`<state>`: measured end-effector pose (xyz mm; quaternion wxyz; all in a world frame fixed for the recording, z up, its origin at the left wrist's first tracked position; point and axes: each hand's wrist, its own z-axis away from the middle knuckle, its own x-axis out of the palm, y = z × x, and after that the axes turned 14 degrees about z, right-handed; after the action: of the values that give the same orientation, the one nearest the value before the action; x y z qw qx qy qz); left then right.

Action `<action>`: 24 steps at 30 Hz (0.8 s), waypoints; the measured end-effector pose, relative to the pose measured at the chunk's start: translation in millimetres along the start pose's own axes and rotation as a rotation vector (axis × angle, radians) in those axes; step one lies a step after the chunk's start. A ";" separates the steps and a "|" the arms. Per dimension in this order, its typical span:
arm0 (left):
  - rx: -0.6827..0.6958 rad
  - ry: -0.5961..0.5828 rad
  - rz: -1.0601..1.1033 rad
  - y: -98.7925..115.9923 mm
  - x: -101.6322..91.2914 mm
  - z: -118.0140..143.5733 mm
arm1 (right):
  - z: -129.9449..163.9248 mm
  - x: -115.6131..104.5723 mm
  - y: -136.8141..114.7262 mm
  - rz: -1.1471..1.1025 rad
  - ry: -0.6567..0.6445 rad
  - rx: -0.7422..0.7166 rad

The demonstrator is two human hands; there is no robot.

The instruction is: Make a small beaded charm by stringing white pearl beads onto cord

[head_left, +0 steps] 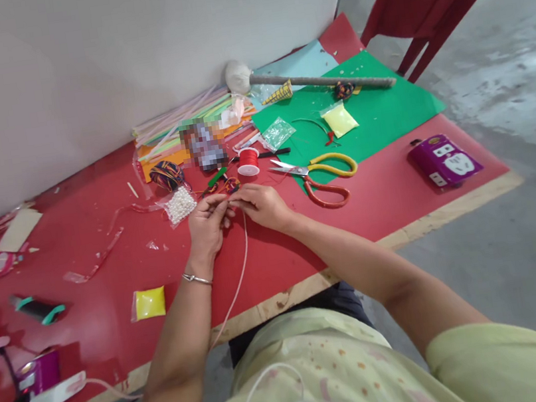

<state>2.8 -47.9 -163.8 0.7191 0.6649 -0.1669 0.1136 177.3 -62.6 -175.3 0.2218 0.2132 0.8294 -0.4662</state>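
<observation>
My left hand (209, 226) and my right hand (262, 205) meet over the red table, fingertips pinched together. Whatever they hold between them is too small to make out. Just beyond the fingers lie a bit of multicoloured yarn (232, 185) and a green-handled tool (217, 179). A spool of red thread (248, 161) stands beyond my right hand. To its right rest open scissors (317, 173) with one yellow and one red handle. A bag of white beads (180, 204) is beside my left hand. From under my hands a pale cord (242, 269) runs to the table's front edge.
Behind are a ball of dark multicoloured yarn (166, 176), coloured sticks (180, 123) and a white-headed stick (320, 79) across green paper (395, 105). Purple power sockets stand right (445, 162) and front left (40, 379). A yellow packet (150, 303) lies left of my arm.
</observation>
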 end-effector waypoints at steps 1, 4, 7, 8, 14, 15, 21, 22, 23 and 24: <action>0.000 -0.003 0.001 0.3 0.2 0.3 | -0.8 -0.2 0.3 -0.020 0.009 0.004; -0.027 -0.025 -0.013 2.1 -0.4 1.3 | -3.7 -0.6 1.2 -0.096 0.037 0.032; -0.072 -0.047 -0.021 5.2 -0.7 3.1 | -5.0 -0.4 2.0 -0.158 0.054 0.072; -0.085 -0.052 -0.023 6.3 -0.3 3.8 | -4.8 -0.1 2.4 -0.163 0.055 0.074; -0.124 -0.086 -0.041 9.6 1.1 5.6 | 0.6 1.9 8.0 -0.015 0.018 -0.053; -0.126 -0.086 -0.048 9.4 0.5 5.6 | 1.4 2.1 9.0 0.013 0.015 -0.072; -0.019 -0.108 -0.261 6.9 -3.6 9.3 | 2.8 0.6 8.4 0.114 0.014 -0.077; 0.022 -0.105 -0.314 6.3 -3.7 10.4 | 2.6 0.1 7.4 0.119 0.009 -0.078; 0.061 -0.096 -0.358 5.7 -3.6 11.2 | 2.3 -0.2 6.3 0.120 0.005 -0.077; 0.093 -0.080 -0.388 5.0 -3.3 11.9 | 2.0 -0.3 5.3 0.117 0.003 -0.074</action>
<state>-3.2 -59.1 -159.8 0.6890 0.7209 -0.0588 -0.0459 180.9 -61.9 -179.7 0.2551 0.2537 0.8325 -0.4214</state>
